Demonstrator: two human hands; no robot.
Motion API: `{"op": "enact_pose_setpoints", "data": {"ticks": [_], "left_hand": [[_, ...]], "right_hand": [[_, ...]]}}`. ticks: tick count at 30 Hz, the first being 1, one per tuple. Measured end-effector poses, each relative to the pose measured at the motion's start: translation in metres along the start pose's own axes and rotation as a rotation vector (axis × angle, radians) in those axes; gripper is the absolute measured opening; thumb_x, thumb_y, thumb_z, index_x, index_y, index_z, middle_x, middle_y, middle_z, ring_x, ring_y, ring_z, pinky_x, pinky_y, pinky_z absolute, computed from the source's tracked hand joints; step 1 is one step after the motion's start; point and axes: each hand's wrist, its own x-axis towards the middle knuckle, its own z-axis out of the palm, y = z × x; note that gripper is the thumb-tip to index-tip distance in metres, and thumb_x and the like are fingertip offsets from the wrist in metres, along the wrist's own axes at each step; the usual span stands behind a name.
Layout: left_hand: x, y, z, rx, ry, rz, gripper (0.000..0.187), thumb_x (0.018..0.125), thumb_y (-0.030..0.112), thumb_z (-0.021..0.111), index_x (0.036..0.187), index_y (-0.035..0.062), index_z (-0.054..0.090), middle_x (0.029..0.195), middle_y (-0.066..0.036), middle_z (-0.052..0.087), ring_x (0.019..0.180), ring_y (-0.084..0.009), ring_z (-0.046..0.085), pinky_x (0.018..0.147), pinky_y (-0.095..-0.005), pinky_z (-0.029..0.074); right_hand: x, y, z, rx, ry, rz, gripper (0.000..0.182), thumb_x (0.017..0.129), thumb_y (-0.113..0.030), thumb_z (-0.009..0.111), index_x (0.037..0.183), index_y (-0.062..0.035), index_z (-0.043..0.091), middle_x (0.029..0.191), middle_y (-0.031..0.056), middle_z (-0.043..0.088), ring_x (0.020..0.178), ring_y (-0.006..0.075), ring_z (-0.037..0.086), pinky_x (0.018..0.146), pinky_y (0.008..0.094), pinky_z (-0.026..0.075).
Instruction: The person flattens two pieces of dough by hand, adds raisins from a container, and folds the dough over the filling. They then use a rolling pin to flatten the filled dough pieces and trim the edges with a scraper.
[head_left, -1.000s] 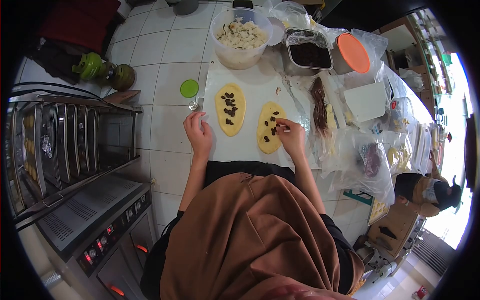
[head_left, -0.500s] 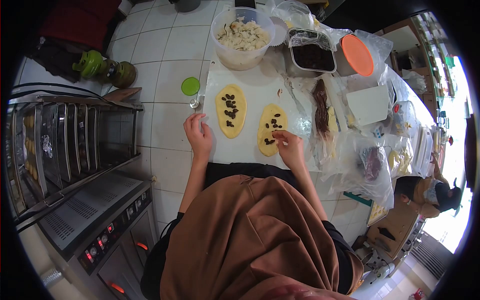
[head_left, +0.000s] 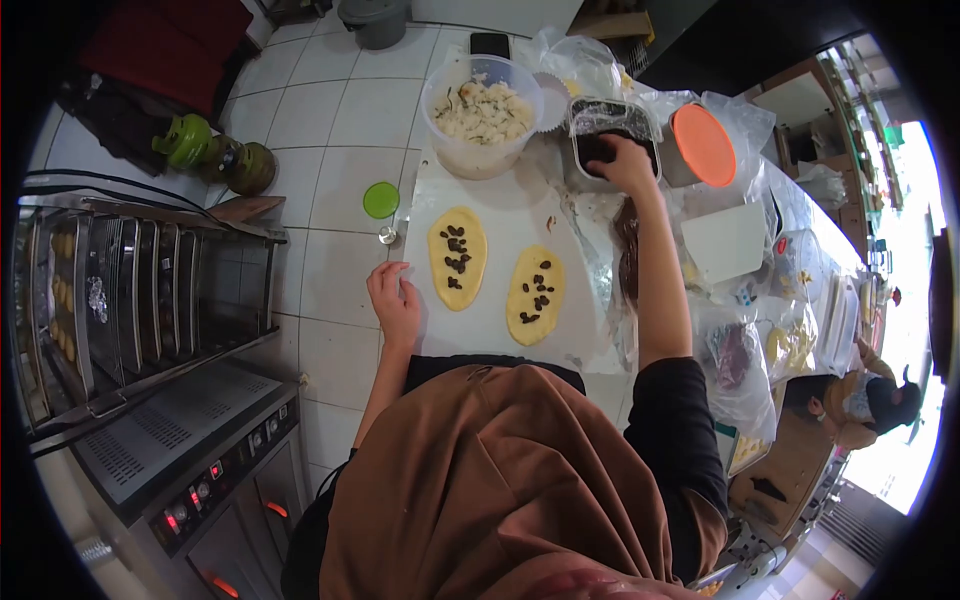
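Note:
Two flat ovals of yellow dough lie side by side on the white worktop (head_left: 470, 335). The left dough oval (head_left: 470, 287) and the right dough oval (head_left: 517, 310) both carry several small, dark, raisin-like pieces down the middle. My right hand (head_left: 628, 165) reaches into a rectangular metal container (head_left: 598, 186) of similar dark pieces at the back; its fingertips are hidden inside. My left hand (head_left: 396, 303) rests at the worktop's left edge beside the left oval, fingers loosely bent, thumb apart, holding nothing.
Behind the dough stands a clear tub (head_left: 478, 150) of shredded pale filling. An orange lid (head_left: 704, 146), a white scraper (head_left: 723, 243) and plastic bags (head_left: 740, 365) crowd the right. A tray rack (head_left: 150, 300) and an oven (head_left: 180, 430) stand left. Another person (head_left: 875, 405) is far right.
My right hand has left the right dough oval and moved up and right into the metal container. More dark pieces show on that oval. The view has tilted slightly; my left hand stays by the edge.

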Motion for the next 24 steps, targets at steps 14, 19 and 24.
{"op": "enact_pose_setpoints", "data": {"ticks": [14, 19, 24], "left_hand": [[0.000, 0.002, 0.002, 0.031, 0.036, -0.042, 0.026, 0.075, -0.003, 0.049, 0.098, 0.0047, 0.057, 0.101, -0.012, 0.053, 0.099, -0.0303, 0.047, 0.087, -0.0387, 0.038], [0.000, 0.002, 0.002, 0.030, 0.038, -0.020, 0.026, 0.076, -0.003, 0.049, 0.098, 0.0047, 0.057, 0.101, -0.012, 0.054, 0.099, -0.0302, 0.047, 0.087, -0.0387, 0.038], [-0.001, 0.000, 0.001, 0.027, 0.054, -0.006, 0.025, 0.076, -0.003, 0.049, 0.099, 0.0044, 0.057, 0.101, -0.012, 0.054, 0.099, -0.0305, 0.047, 0.087, -0.0387, 0.038]], "right_hand": [[0.008, 0.021, -0.025, 0.975, -0.118, 0.143, 0.024, 0.074, 0.001, 0.062, 0.098, -0.0006, 0.067, 0.076, 0.0055, 0.061, 0.069, 0.0109, 0.061, 0.061, 0.0239, 0.057], [-0.036, 0.009, -0.053, 1.139, -0.090, 0.196, 0.025, 0.084, -0.003, 0.058, 0.108, 0.0050, 0.059, 0.096, 0.0098, 0.062, 0.084, 0.0125, 0.061, 0.077, 0.0242, 0.055], [-0.103, 0.000, -0.033, 1.399, -0.334, 0.217, 0.018, 0.083, -0.001, 0.057, 0.100, 0.0026, 0.062, 0.097, 0.0073, 0.062, 0.088, 0.0125, 0.060, 0.079, 0.0251, 0.053]]}}
